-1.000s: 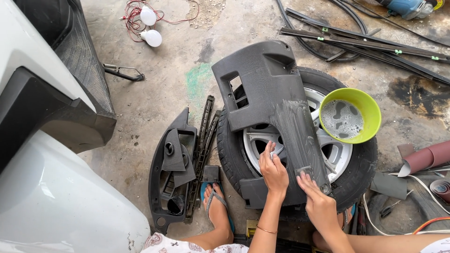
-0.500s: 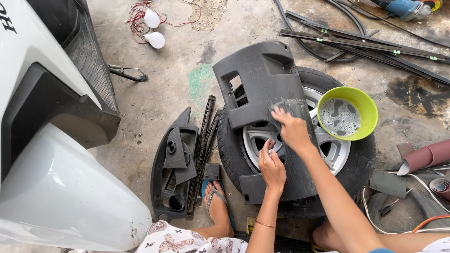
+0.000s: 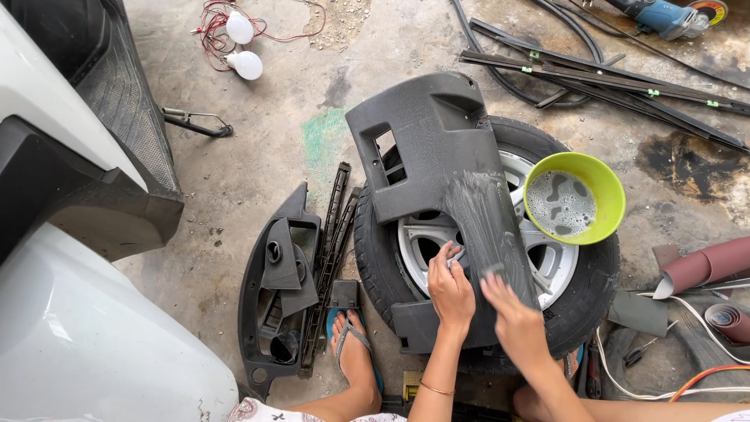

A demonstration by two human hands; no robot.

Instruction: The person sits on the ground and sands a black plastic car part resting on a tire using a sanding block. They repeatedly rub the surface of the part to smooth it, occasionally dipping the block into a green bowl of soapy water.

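A dark grey plastic trim panel [image 3: 437, 180] lies across a car wheel [image 3: 406, 258] that rests flat on the concrete floor [image 3: 258, 156]. The panel's long axis runs from the upper left, away from the person, down toward the lower right, ending right under both hands. Its lower strip is streaked pale and wet.

The left hand [image 3: 451, 285] presses on the panel's near edge with the fingers curled down over it, seemingly pinning it; a small pale scrap shows at the fingertips, but what it is cannot be made out. The right hand [image 3: 512, 316] lies just beside it, palm down on the wet strip with fingers bent over something flat — probably an abrasive pad or sheet, though the hand covers nearly all of it, so I cannot tell for certain what it grasps. Both hands touch the panel; the right one sits on the streaked band, which stretches up and away from it along the panel's length.

A lime-green bowl [image 3: 574, 195] of sudsy water sits on the tyre just right of the panel, nearer the right hand. To the left, 1 black trim piece [image 3: 277, 297] lies on the floor beside a foot in a blue sandal [image 3: 351, 348]. Rolls of sandpaper [image 3: 703, 266] lie at the right edge, partly cut off. 2 white bulbs [image 3: 242, 47] on red wire lie at the top; a white car body [image 3: 86, 352] fills the left and is only partly in view.
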